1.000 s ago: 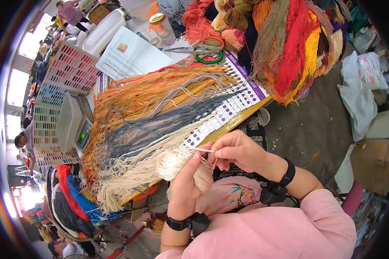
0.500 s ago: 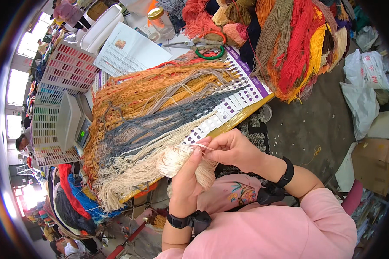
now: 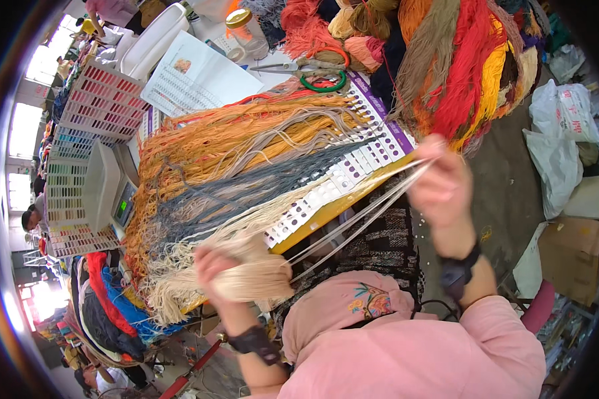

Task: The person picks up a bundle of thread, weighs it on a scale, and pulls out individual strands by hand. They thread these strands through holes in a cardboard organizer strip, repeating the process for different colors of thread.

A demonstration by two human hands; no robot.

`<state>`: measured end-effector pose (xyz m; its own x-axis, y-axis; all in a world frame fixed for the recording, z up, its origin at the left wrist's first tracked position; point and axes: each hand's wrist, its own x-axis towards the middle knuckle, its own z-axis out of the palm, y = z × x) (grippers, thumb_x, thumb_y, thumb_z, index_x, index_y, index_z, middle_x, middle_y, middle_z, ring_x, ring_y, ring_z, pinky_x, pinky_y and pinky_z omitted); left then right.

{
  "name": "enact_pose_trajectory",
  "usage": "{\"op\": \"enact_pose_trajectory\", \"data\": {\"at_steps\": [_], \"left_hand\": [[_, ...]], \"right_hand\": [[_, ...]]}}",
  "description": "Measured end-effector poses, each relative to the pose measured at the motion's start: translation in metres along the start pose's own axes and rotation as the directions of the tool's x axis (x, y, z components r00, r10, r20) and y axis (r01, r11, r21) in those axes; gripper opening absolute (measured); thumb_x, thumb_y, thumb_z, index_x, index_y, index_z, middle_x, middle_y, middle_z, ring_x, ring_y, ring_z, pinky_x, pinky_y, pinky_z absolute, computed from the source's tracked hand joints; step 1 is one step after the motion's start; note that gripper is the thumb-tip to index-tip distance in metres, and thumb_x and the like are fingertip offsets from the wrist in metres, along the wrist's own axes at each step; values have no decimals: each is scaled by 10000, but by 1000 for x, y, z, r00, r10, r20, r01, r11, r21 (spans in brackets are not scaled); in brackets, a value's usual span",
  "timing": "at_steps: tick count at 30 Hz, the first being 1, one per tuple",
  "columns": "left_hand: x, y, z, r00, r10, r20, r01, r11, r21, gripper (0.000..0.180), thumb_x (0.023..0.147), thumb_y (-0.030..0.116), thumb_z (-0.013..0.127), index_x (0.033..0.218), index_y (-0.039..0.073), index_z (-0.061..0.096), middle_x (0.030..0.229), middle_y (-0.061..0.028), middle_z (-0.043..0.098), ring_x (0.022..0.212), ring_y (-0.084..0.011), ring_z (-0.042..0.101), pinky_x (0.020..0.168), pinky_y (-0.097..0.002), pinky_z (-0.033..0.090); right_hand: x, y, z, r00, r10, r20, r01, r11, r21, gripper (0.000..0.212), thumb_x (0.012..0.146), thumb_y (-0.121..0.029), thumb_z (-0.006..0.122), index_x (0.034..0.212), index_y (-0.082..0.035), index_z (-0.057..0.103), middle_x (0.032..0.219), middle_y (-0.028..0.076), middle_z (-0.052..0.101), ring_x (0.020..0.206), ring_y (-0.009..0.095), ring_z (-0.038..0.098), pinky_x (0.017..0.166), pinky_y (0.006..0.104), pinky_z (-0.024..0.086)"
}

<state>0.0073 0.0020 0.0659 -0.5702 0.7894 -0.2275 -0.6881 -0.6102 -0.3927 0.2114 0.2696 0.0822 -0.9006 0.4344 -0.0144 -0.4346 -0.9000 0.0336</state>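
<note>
My left hand, blurred by motion, is closed round a cream skein of thread near the table's front edge. From that skein several pale strands run taut up to the right. Their far ends are gripped in my raised right hand, which is also smeared. Behind the strands lies a white and purple punched thread card. Orange and mustard threads, grey-blue threads and cream threads hang from its holes and spread leftward over the table.
Scissors with red and green handles, a lidded jar and a printed sheet sit at the back. A scale and colour sample boards stand left. Bright hanks hang at the right, near plastic bags.
My hands were close together at the skein. The right has swung up and right, drawing out long strands, while the left has moved left with the skein.
</note>
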Motion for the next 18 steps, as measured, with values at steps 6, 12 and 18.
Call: {"op": "enact_pose_trajectory", "data": {"at_steps": [6,12,18], "left_hand": [[-87,190,32,726,687,-27,-405,459,791,178,832,115,313,868,0,444,525,7,403,456,-92,432,443,-178,393],[43,-35,8,887,278,-369,199,491,848,240,837,122,368,993,-39,454,640,-6,459,492,-60,422,470,-147,382],[119,-121,-64,814,195,-547,547,63,835,132,757,87,506,840,-15,520,732,-69,544,560,-115,496,515,-226,419]], "right_hand": [[-65,-222,60,496,-782,378,635,30,-772,134,750,-66,385,757,37,470,763,132,513,801,231,495,818,355,372],[53,-58,-2,888,-430,160,61,-234,-970,85,679,-107,576,683,-22,570,675,13,540,658,105,495,631,245,398],[69,0,-98,937,-294,189,55,-411,-910,56,621,-53,589,626,-15,548,587,37,513,533,120,483,513,243,390]]}}
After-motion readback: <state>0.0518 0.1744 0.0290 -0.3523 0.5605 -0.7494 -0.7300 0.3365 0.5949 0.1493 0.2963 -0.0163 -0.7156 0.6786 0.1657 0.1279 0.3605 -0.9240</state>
